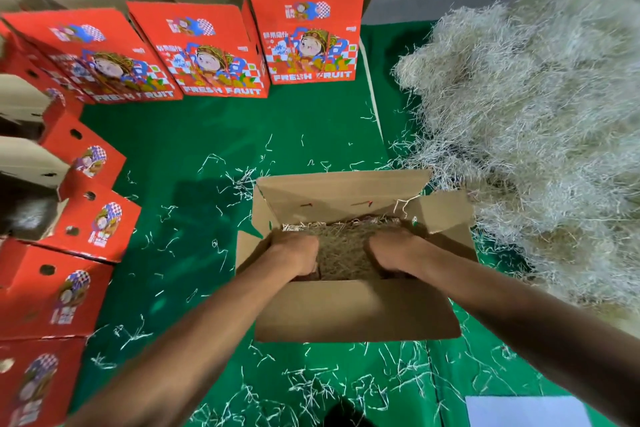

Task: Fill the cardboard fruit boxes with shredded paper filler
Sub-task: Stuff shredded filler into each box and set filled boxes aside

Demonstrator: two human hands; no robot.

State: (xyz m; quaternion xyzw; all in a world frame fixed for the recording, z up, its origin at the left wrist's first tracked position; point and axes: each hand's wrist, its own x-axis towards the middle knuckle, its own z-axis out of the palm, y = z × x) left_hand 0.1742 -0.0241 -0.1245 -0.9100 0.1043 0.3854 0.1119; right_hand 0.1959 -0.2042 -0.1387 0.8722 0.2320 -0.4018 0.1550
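Observation:
An open cardboard fruit box point(353, 312) stands in front of me on the green cloth, its brown flaps spread outward. Inside lies a layer of pale shredded paper filler point(341, 246). Both of my hands reach down into the box. My left hand point(298, 251) presses on the filler at the left side, fingers curled down into it. My right hand point(391, 250) presses on it at the right side in the same way. The fingertips of both hands are hidden in the shreds.
A big heap of shredded paper point(533, 121) lies to the right. Three red "FRESH FRUIT" boxes point(304, 42) stand open at the back, and several more red boxes point(93, 218) line the left. Loose shreds litter the green cloth point(214, 128). A white sheet point(526, 411) lies bottom right.

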